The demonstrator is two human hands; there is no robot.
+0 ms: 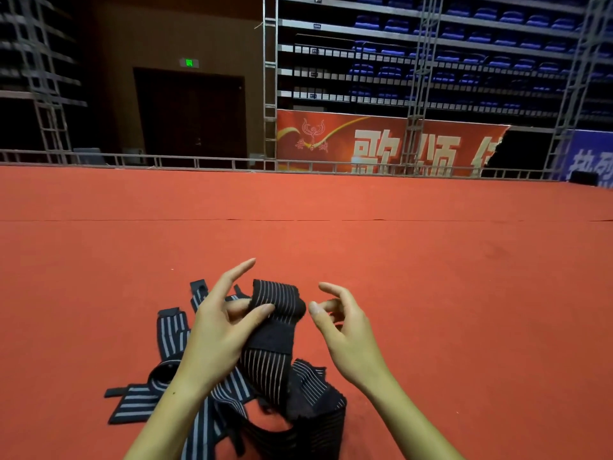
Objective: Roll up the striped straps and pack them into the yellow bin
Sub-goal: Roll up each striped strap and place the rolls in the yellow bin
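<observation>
Red carpet floor point(431, 260), dim hall behind. Left hand point(212, 330) raised, thumb and fingers pinching partly rolled strap point(278, 303), index extended. Right hand point(348, 330) just beside roll, fingers loosely curled, holding nothing. Loose striped straps point(172, 330) heaped below; exact count unclear.

a red carpet point(331, 227) covers the floor out to a low metal railing point(199, 160). behind it stand dark double doors point(190, 114) under a lit green exit sign point(189, 63), with metal trusses point(269, 78) nearby. a red banner point(381, 144) hangs below dim tiers of blue seats point(464, 38).
</observation>
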